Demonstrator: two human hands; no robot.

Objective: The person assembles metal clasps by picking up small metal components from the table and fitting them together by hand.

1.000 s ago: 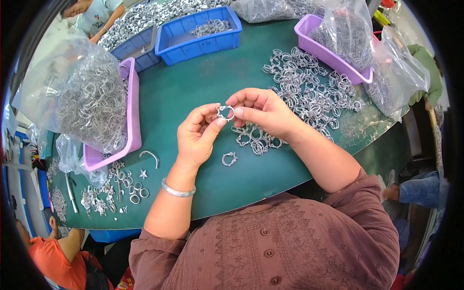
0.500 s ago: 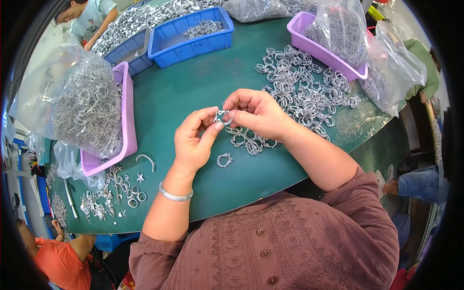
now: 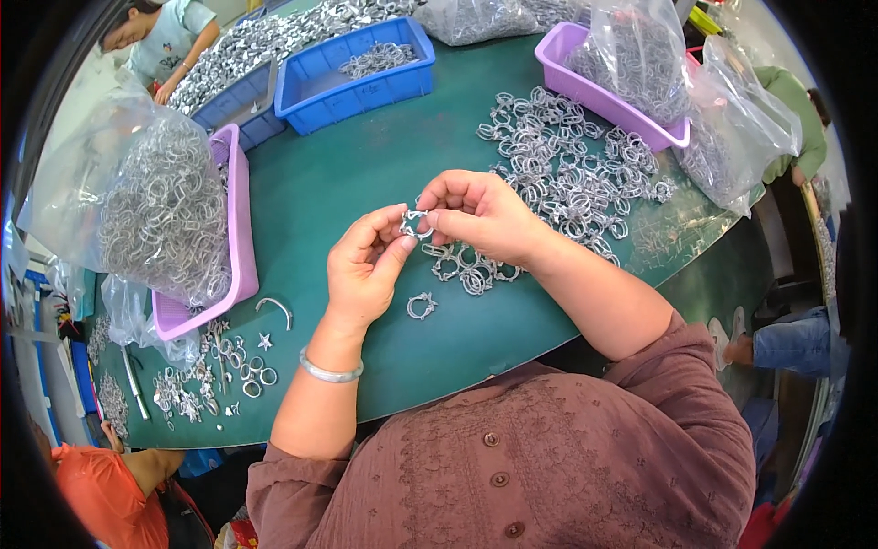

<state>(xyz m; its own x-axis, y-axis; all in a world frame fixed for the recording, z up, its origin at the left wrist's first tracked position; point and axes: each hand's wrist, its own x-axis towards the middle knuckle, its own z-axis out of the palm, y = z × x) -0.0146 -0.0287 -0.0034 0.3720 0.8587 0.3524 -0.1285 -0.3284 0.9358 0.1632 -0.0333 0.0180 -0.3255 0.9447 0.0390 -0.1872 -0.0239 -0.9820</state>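
Over the green table, both hands pinch one silver-grey metal ring [image 3: 418,233] with small raised details. My left hand [image 3: 364,270] grips its left side between thumb and fingers. My right hand [image 3: 485,215] has thumb and fingertips at its right side, hiding part of it. A single similar ring [image 3: 422,306] lies on the table just below the hands. Beyond my right hand spreads a loose pile of the same grey rings [image 3: 558,169], some of them lying under the right wrist.
Purple trays with bagged rings stand at left [image 3: 240,220] and far right [image 3: 622,112]. A blue bin [image 3: 357,91] sits at the back. Several small metal pieces [image 3: 187,392] and a curved metal strip [image 3: 277,311] lie at the left. Other people sit around the table.
Both hands keep hold of the ring, with only a slight shift. The person in orange at lower left has moved a little lower in view.
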